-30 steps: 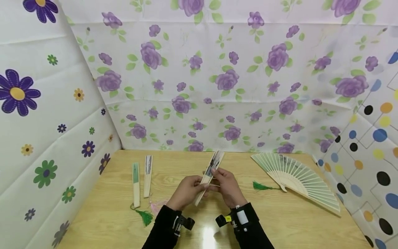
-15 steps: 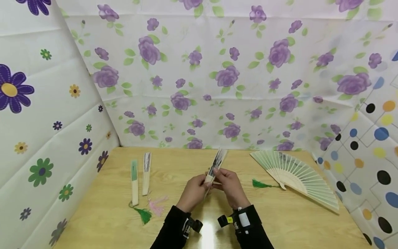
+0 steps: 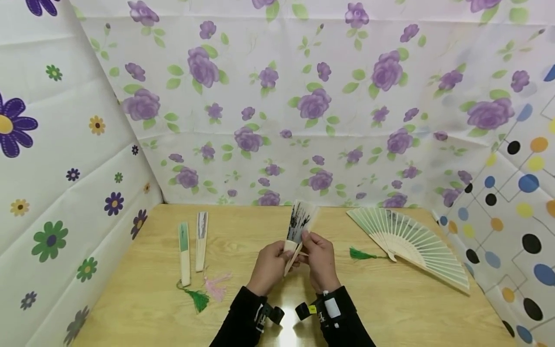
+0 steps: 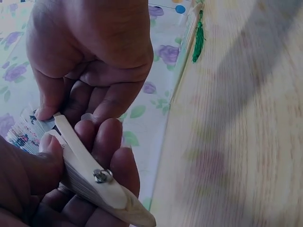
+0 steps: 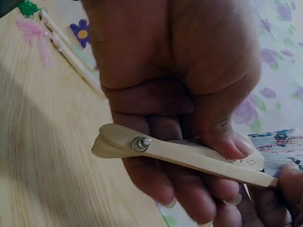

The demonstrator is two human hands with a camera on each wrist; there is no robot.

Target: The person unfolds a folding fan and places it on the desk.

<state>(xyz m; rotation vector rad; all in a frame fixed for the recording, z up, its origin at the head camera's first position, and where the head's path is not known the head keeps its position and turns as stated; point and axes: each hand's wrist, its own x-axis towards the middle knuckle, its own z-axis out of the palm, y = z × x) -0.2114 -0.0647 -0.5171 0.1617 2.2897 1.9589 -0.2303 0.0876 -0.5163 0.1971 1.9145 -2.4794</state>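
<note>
Left to right, head view: two closed folding fans lie side by side on the wooden counter point(image 3: 390, 308) at left. The green-edged closed fan point(image 3: 184, 253) is on the outside with a green tassel point(image 3: 197, 299) at its near end. The dark-printed closed fan point(image 3: 201, 240) is just beside it, with a pink tassel point(image 3: 217, 285) at its near end. Neither hand touches them.

Centre: both hands hold a partly opened folding fan point(image 3: 299, 226) above the counter, tilted, leaf end pointing away toward the floral backdrop point(image 3: 277, 96). The leaf shows a dark ink print and is spread only a little.

Left hand point(image 3: 270, 264): fingers curled round the lower ribs, thumb on top. The left wrist view shows the pivot rivet point(image 4: 102, 176) sitting just past that thumb. Left grip is closed around the fan.

Right hand point(image 3: 318, 255): thumb pressed on the outer guard stick, fingers wrapped under it, seen clearly in the right wrist view. Right grip also clamps the fan.

Right: a fully spread fan point(image 3: 412, 243) lies flat on the counter, pale ribs showing, with a green tassel point(image 3: 362, 254) at its pivot pointing toward the hands. It is well apart from both.
</note>
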